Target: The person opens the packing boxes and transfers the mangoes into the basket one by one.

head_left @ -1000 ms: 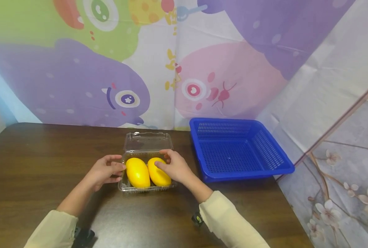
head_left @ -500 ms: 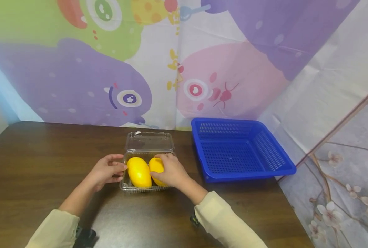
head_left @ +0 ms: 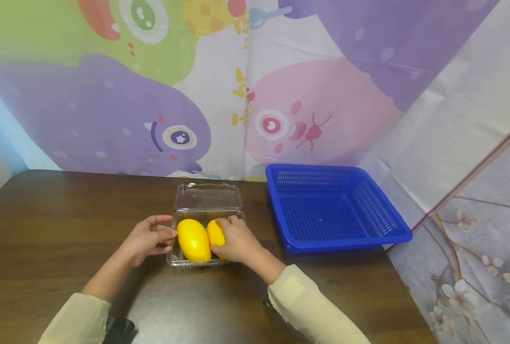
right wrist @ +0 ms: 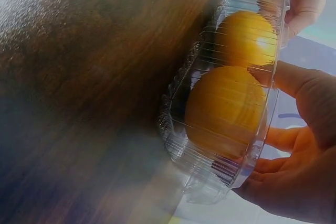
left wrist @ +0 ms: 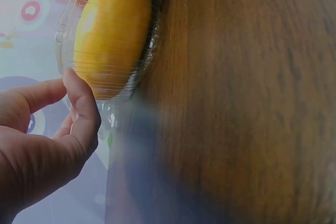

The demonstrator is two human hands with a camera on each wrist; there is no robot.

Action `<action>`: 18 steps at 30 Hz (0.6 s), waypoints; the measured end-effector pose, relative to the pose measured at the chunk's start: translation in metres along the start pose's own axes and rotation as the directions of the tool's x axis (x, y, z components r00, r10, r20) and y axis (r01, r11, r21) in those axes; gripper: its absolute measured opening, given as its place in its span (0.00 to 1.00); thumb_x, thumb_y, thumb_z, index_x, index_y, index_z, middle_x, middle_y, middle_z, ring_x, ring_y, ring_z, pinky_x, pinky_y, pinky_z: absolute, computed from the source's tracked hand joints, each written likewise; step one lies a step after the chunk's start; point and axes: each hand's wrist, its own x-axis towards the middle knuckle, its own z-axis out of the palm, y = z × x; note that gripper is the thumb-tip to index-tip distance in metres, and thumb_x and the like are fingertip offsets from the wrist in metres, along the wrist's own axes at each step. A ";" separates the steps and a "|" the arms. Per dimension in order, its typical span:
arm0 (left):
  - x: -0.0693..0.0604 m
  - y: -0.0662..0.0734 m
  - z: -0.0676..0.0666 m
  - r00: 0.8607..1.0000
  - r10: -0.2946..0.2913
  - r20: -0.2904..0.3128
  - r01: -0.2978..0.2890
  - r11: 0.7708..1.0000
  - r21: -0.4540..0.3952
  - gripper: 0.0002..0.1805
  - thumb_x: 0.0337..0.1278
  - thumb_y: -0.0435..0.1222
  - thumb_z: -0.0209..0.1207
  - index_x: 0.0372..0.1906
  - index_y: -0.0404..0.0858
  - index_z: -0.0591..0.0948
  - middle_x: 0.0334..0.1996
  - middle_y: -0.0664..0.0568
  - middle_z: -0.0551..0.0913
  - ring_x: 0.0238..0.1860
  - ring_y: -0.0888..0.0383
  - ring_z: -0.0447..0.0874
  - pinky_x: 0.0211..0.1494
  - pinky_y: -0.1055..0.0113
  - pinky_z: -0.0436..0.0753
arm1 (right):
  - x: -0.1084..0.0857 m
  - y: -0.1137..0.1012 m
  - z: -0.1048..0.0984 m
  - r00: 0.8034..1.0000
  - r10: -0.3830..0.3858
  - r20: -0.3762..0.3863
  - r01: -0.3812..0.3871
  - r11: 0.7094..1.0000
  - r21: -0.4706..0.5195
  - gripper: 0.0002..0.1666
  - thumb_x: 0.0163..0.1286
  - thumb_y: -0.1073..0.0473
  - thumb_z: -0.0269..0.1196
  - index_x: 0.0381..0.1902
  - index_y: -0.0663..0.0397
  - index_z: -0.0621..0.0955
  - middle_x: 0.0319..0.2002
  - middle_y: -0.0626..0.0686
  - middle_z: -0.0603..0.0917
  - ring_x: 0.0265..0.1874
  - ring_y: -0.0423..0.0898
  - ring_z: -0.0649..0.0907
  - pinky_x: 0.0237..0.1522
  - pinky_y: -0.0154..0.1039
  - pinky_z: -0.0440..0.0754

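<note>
Two yellow mangoes lie side by side in a clear plastic clamshell box, whose hinged lid [head_left: 207,197] is tipped back. My right hand [head_left: 237,239] grips the right mango [head_left: 215,233], its thumb between the two fruits and its fingers around the far side. In the right wrist view that mango [right wrist: 223,108] shows through the ribbed wall. The left mango [head_left: 194,240] sits untouched by the right hand. At the box's left rim [head_left: 172,241], my left hand [head_left: 147,239] pinches the edge between thumb and fingers. Part of the right mango is hidden by the hand.
A blue plastic basket [head_left: 281,224] with slotted walls stands to the right of the box. The brown wooden table [head_left: 186,306] meets a cartoon-printed backdrop [head_left: 220,119] at its back edge. A flower-patterned sheet [head_left: 465,267] lines the right side.
My right hand has reached down over the right mango and closed around it, covering more of it. The left hand stays at the box's left rim.
</note>
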 end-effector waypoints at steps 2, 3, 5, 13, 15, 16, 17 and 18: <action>0.000 0.000 0.000 1.000 -0.003 0.000 0.003 1.000 0.000 0.35 0.60 0.33 0.57 0.68 0.30 0.55 0.38 0.51 0.74 0.32 0.61 0.75 0.38 0.70 0.84 | 0.000 0.000 0.000 1.000 0.009 0.009 -0.009 1.000 0.000 0.40 0.54 0.47 0.67 0.63 0.52 0.70 0.54 0.58 0.74 0.47 0.50 0.74 0.45 0.40 0.78; 0.000 0.000 0.000 1.000 -0.004 0.000 0.004 1.000 -0.001 0.35 0.60 0.33 0.56 0.68 0.30 0.55 0.38 0.51 0.74 0.32 0.61 0.75 0.38 0.69 0.84 | 0.001 0.000 0.000 1.000 0.014 0.015 -0.014 1.000 0.002 0.40 0.53 0.47 0.67 0.63 0.52 0.70 0.54 0.58 0.73 0.47 0.50 0.74 0.45 0.40 0.78; 0.000 0.000 0.000 1.000 -0.006 0.000 0.006 1.000 -0.001 0.34 0.60 0.33 0.56 0.68 0.30 0.55 0.38 0.51 0.74 0.32 0.61 0.75 0.37 0.70 0.84 | 0.002 -0.001 0.000 0.999 0.024 0.030 -0.024 1.000 0.000 0.42 0.53 0.47 0.67 0.64 0.54 0.68 0.54 0.59 0.73 0.47 0.50 0.74 0.46 0.40 0.78; -0.002 0.002 0.002 1.000 -0.006 0.005 0.006 1.000 -0.012 0.34 0.61 0.33 0.56 0.68 0.31 0.55 0.39 0.51 0.74 0.32 0.61 0.75 0.37 0.70 0.84 | 0.009 -0.003 -0.002 0.986 0.092 0.136 -0.088 0.995 -0.037 0.53 0.51 0.45 0.69 0.68 0.62 0.61 0.60 0.62 0.71 0.56 0.54 0.73 0.60 0.46 0.74; -0.002 0.002 0.001 1.000 -0.006 0.007 0.006 1.000 -0.016 0.34 0.61 0.33 0.56 0.68 0.31 0.55 0.38 0.51 0.74 0.32 0.61 0.75 0.37 0.70 0.84 | 0.010 -0.004 -0.002 0.983 0.104 0.149 -0.099 0.994 -0.037 0.54 0.50 0.45 0.69 0.69 0.62 0.60 0.61 0.62 0.70 0.57 0.54 0.73 0.60 0.46 0.74; -0.002 0.002 0.001 1.000 -0.006 0.007 0.006 1.000 -0.017 0.34 0.61 0.33 0.56 0.68 0.31 0.55 0.39 0.51 0.74 0.32 0.61 0.75 0.37 0.70 0.84 | 0.011 -0.005 -0.002 0.982 0.111 0.155 -0.107 0.994 -0.035 0.54 0.50 0.45 0.69 0.69 0.62 0.60 0.61 0.62 0.70 0.57 0.55 0.73 0.60 0.47 0.74; -0.003 0.001 0.001 1.000 -0.006 0.006 0.006 1.000 -0.018 0.34 0.61 0.33 0.56 0.68 0.31 0.55 0.39 0.51 0.74 0.32 0.61 0.75 0.37 0.70 0.84 | 0.011 -0.005 -0.002 0.980 0.117 0.160 -0.113 0.993 -0.034 0.54 0.50 0.45 0.69 0.69 0.61 0.59 0.61 0.62 0.69 0.57 0.55 0.73 0.60 0.47 0.74; -0.003 0.001 0.001 1.000 -0.006 0.007 0.006 1.000 -0.019 0.34 0.61 0.33 0.56 0.68 0.31 0.54 0.39 0.51 0.74 0.32 0.61 0.75 0.37 0.70 0.84 | 0.012 -0.006 -0.001 0.979 0.122 0.165 -0.119 0.992 -0.030 0.54 0.50 0.46 0.70 0.69 0.61 0.59 0.62 0.62 0.69 0.58 0.55 0.73 0.60 0.47 0.74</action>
